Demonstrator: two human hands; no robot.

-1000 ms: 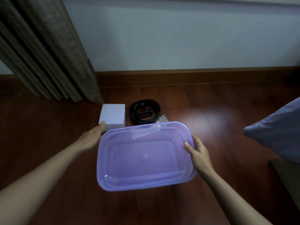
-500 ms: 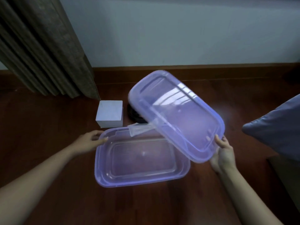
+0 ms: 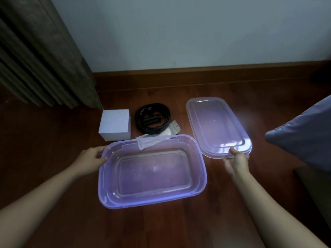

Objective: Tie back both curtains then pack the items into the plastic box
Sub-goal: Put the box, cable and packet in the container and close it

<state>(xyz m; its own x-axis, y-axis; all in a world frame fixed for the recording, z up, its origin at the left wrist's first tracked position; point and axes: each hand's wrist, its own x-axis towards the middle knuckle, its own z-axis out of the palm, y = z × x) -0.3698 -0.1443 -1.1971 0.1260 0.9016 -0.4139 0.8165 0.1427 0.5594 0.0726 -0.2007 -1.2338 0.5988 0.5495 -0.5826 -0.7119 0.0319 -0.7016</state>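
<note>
Head view, left to right. Curtain (image 3: 41, 56) at 10 o'clock hangs gathered into folds; no tie-back visible in frame, so can't confirm that step, and the second curtain isn't in view.

Left hand (image 3: 90, 159) at 9 o'clock of the plastic box (image 3: 152, 171), fingers curled over its left rim, steadying it. Box is open on the floor (image 3: 53, 176) and looks empty.

Nothing packed yet. At 12 o'clock of the box: white carton (image 3: 115, 124), then coiled black strap (image 3: 152, 119), then a clear packet (image 3: 172, 129) whose near end sits behind the box's far rim.

Lid (image 3: 217, 125) at 2 o'clock of the box, flat or near flat on the floor. Right hand (image 3: 236, 161) pinches its near edge, thumb on top.

Judgement: box is opened; left to do is release the lid, load three items, close.
</note>
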